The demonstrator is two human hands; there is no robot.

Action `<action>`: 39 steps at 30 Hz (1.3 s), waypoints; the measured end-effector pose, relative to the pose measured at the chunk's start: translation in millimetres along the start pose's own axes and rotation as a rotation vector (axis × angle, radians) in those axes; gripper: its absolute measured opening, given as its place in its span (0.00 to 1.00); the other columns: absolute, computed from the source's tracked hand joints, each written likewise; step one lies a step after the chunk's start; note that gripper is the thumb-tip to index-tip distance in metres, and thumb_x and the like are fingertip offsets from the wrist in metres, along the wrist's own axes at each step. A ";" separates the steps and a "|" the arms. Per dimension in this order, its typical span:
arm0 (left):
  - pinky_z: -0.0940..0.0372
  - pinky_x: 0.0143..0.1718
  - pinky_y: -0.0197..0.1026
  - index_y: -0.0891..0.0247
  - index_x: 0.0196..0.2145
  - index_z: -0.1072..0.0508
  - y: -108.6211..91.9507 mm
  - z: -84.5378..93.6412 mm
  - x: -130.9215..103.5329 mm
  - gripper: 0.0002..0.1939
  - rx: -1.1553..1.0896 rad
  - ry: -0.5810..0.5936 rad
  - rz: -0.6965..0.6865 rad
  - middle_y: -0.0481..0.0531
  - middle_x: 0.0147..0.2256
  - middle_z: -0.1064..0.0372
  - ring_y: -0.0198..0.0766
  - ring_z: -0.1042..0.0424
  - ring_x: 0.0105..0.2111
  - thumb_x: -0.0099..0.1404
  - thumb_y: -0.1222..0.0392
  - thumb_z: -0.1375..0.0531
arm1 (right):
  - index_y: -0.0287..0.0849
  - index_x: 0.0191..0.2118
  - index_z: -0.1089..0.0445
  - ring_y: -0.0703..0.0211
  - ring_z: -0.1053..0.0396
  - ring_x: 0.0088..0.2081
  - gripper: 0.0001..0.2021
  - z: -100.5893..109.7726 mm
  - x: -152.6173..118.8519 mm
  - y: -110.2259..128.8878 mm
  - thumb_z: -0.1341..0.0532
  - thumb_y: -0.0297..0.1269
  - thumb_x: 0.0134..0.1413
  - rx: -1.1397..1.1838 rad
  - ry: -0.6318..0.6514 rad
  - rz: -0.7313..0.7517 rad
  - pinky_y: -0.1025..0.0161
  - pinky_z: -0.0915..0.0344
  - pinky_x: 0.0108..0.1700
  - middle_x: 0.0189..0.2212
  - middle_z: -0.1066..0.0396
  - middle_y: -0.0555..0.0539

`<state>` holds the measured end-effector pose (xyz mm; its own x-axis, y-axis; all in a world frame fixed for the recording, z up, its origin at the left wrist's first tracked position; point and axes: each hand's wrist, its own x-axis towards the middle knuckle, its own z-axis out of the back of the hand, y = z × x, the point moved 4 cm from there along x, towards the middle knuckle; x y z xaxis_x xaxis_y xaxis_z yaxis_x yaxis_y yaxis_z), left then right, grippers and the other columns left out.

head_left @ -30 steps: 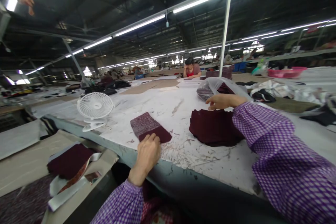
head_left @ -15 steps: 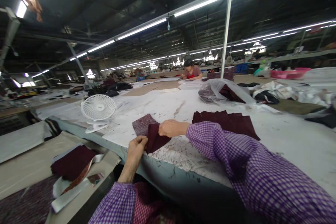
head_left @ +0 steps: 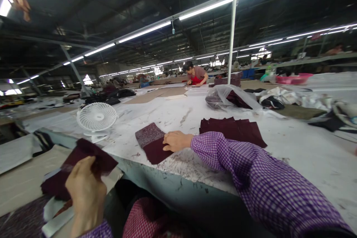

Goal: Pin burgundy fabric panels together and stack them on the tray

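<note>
At the lower left, my left hand (head_left: 86, 186) is closed on a dark maroon fabric piece (head_left: 92, 154), held over a maroon stack (head_left: 52, 186) on the lower surface. My right hand (head_left: 177, 141) rests with its fingers apart on the right edge of another maroon piece (head_left: 157, 151), which lies flat on the white table. Beside that piece, a speckled maroon-grey fabric (head_left: 149, 134) lies toward the upper left. Right of my right hand, a fanned row of maroon pieces (head_left: 234, 129) sits partly behind my sleeve.
A white fan (head_left: 97, 117) stands near the table's left edge (head_left: 131, 163). Farther back are a clear plastic bag (head_left: 232, 96) with dark fabric, a metal pole (head_left: 232, 29), a pink basin (head_left: 294, 79) and a person (head_left: 196, 74) leaning over the far table.
My left hand has moved left and down, off the table, carrying a maroon piece. My right hand's fingers have spread over the piece on the table. The camera view has turned slightly right.
</note>
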<state>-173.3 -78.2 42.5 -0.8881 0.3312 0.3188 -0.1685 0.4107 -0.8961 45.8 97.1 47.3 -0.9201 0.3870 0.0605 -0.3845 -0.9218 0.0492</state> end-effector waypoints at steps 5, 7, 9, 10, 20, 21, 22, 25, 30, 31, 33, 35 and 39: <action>0.40 0.27 0.34 0.62 0.26 0.31 1.6 -60.7 -75.1 0.11 0.221 0.529 0.070 0.44 0.24 0.34 0.32 0.36 0.25 0.49 0.53 0.38 | 0.33 0.53 0.35 0.55 0.27 0.40 0.39 6.7 -15.4 -11.2 0.64 0.62 0.60 1.027 0.110 -0.181 0.60 0.30 0.39 0.41 0.26 0.35; 0.38 0.29 0.36 0.62 0.25 0.31 2.4 -77.3 -105.3 0.11 0.325 0.759 0.003 0.47 0.26 0.33 0.35 0.35 0.26 0.54 0.51 0.42 | 0.33 0.59 0.43 0.55 0.26 0.36 0.41 5.8 -29.1 -13.2 0.63 0.65 0.58 1.290 0.236 -0.221 0.59 0.30 0.35 0.41 0.27 0.35; 0.36 0.33 0.38 0.62 0.26 0.31 -1.5 -86.7 -129.2 0.12 0.380 0.922 -0.089 0.50 0.30 0.30 0.38 0.32 0.31 0.58 0.52 0.44 | 0.38 0.60 0.45 0.57 0.28 0.35 0.35 4.5 -43.1 -19.0 0.47 0.59 0.56 1.308 0.257 -0.258 0.62 0.31 0.32 0.43 0.28 0.37; 0.36 0.36 0.39 0.62 0.26 0.30 -4.3 -90.0 -138.3 0.11 0.399 1.006 -0.123 0.51 0.32 0.29 0.39 0.31 0.33 0.60 0.52 0.45 | 0.39 0.60 0.45 0.59 0.29 0.35 0.34 3.6 -49.3 -23.2 0.39 0.51 0.53 1.262 0.226 -0.281 0.64 0.32 0.30 0.43 0.28 0.39; 0.37 0.45 0.45 0.64 0.43 0.26 6.6 -134.6 -107.8 0.16 0.679 0.906 -0.340 0.55 0.42 0.26 0.44 0.29 0.42 0.61 0.54 0.43 | 0.34 0.63 0.49 0.68 0.41 0.23 0.37 -1.9 -71.9 -35.3 0.37 0.27 0.45 1.000 0.073 -0.206 0.70 0.45 0.24 0.23 0.35 0.56; 0.36 0.45 0.45 0.64 0.43 0.25 12.2 -143.3 -107.7 0.15 0.722 0.925 -0.339 0.55 0.41 0.26 0.44 0.29 0.41 0.61 0.56 0.42 | 0.33 0.63 0.49 0.67 0.39 0.24 0.37 -1.3 -71.9 -37.1 0.37 0.28 0.45 0.947 0.062 -0.208 0.70 0.44 0.25 0.24 0.34 0.55; 0.36 0.44 0.45 0.63 0.42 0.24 17.5 -151.3 -109.1 0.13 0.753 0.951 -0.335 0.54 0.39 0.25 0.43 0.28 0.39 0.61 0.58 0.42 | 0.33 0.62 0.48 0.66 0.38 0.24 0.37 -0.3 -71.9 -39.5 0.37 0.28 0.45 0.869 0.046 -0.209 0.69 0.42 0.27 0.25 0.32 0.54; 0.37 0.41 0.42 0.59 0.38 0.22 27.9 -168.0 -118.5 0.10 0.841 1.014 -0.412 0.52 0.36 0.26 0.41 0.28 0.37 0.61 0.63 0.42 | 0.31 0.58 0.39 0.61 0.32 0.29 0.30 6.9 -72.7 -48.8 0.37 0.29 0.46 0.547 -0.045 -0.195 0.66 0.39 0.34 0.29 0.27 0.47; 0.38 0.38 0.39 0.58 0.38 0.21 35.8 -170.0 -129.7 0.12 0.914 1.071 -0.564 0.52 0.35 0.28 0.39 0.30 0.38 0.63 0.64 0.44 | 0.36 0.38 0.25 0.61 0.30 0.32 0.10 17.2 -74.6 -57.6 0.43 0.27 0.53 0.258 -0.111 -0.071 0.66 0.39 0.38 0.30 0.24 0.45; 0.39 0.38 0.39 0.57 0.38 0.21 36.3 -168.9 -130.0 0.12 0.909 1.072 -0.571 0.52 0.35 0.28 0.39 0.31 0.38 0.63 0.64 0.44 | 0.36 0.37 0.24 0.61 0.30 0.32 0.10 17.2 -74.6 -57.5 0.43 0.26 0.52 0.224 -0.106 -0.044 0.66 0.39 0.38 0.30 0.24 0.45; 0.39 0.37 0.39 0.56 0.39 0.21 36.6 -167.3 -130.2 0.12 0.908 1.070 -0.587 0.51 0.35 0.29 0.40 0.31 0.38 0.64 0.64 0.45 | 0.36 0.37 0.24 0.61 0.30 0.33 0.11 15.8 -74.4 -56.3 0.44 0.25 0.53 0.157 -0.098 -0.008 0.66 0.39 0.40 0.32 0.25 0.44; 0.40 0.36 0.39 0.55 0.41 0.22 36.3 -167.1 -131.1 0.13 0.925 1.074 -0.612 0.51 0.34 0.30 0.39 0.32 0.37 0.65 0.63 0.46 | 0.36 0.38 0.24 0.60 0.30 0.36 0.12 13.6 -74.3 -54.6 0.44 0.25 0.53 0.107 -0.088 0.014 0.66 0.40 0.42 0.34 0.25 0.43; 0.41 0.34 0.38 0.53 0.44 0.23 34.5 -168.8 -136.1 0.17 0.973 1.110 -0.691 0.51 0.32 0.33 0.39 0.34 0.36 0.68 0.63 0.50 | 0.35 0.38 0.24 0.60 0.31 0.36 0.12 10.4 -74.5 -54.7 0.45 0.24 0.53 0.082 -0.070 0.022 0.65 0.40 0.42 0.34 0.26 0.43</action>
<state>14.0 34.3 20.3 0.1219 0.9136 0.3879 -0.9551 0.2142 -0.2045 136.2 118.9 50.5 -0.9195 0.3702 0.1319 -0.3545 -0.9262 0.1281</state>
